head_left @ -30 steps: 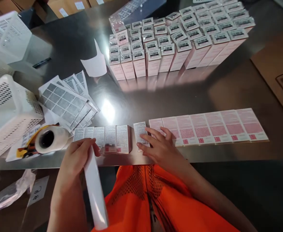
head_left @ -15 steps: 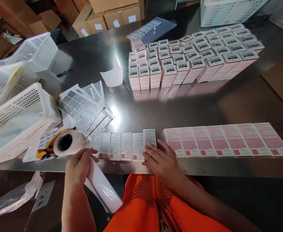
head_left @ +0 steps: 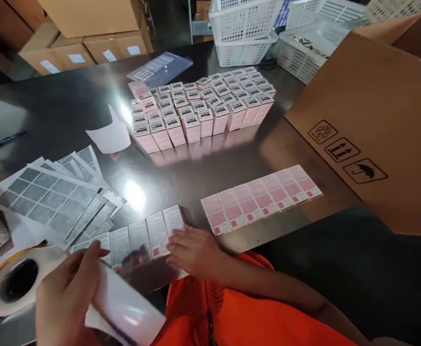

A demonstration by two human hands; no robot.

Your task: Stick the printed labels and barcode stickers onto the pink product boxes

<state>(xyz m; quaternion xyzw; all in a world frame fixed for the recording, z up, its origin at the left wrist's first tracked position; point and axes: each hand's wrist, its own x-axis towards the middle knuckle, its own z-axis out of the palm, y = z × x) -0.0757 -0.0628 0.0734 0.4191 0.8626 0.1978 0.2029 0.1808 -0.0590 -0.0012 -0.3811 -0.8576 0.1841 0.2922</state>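
Curled around a glossy white backing strip (head_left: 124,312), the left hand (head_left: 66,298) has the strip gripped between thumb and fingers, low at the near edge of the steel table (head_left: 69,105). The right hand (head_left: 194,250) lies flat and open, holding nothing — its fingertips press down on the right end of the short row of labelled boxes (head_left: 141,238) lying side by side at the table edge.

Half a second ago the right hand was pushing a box into that row; now the box sits flush with its neighbours, the hand rests on the end of the row, and the strip has swung from hanging down to lying across the lap (the camera has also turned right, so everything sits further left in view).

Just left of the row is a tape roll (head_left: 18,283); behind it, fanned label sheets (head_left: 48,199). To the right, apart from the row, lies a longer line of pink boxes (head_left: 260,197). Further back stands a block of upright pink boxes (head_left: 199,110), with a big cardboard carton (head_left: 376,120) at right and white baskets (head_left: 246,29) beyond.
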